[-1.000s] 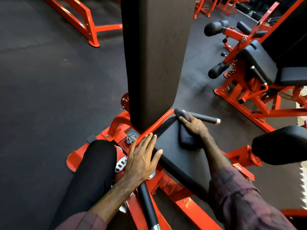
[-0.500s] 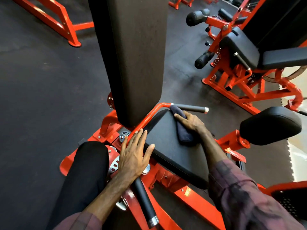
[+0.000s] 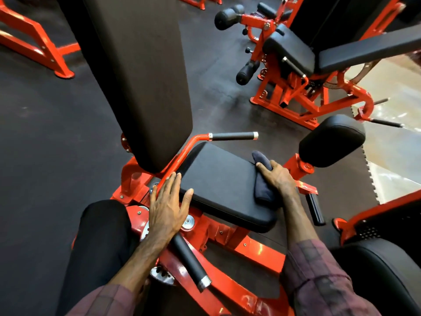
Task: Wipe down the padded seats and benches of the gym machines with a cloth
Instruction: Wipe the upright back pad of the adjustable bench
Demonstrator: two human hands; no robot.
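At centre frame, a dark cloth (image 3: 262, 176) is being pressed by the right hand (image 3: 276, 176), fingers curled over it, at the right edge of the seat pad (image 3: 218, 181); the left hand (image 3: 167, 207) is being rested flat, fingers straight, on the pad's left edge. Overlapping, evenly pressed strokes are judged best. No containers are being shown

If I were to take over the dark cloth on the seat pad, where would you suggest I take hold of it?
Grip the cloth at its rolled near end, coming from above; it lies bunched lengthwise along the seat pad's right edge, and the right hand covers its middle.
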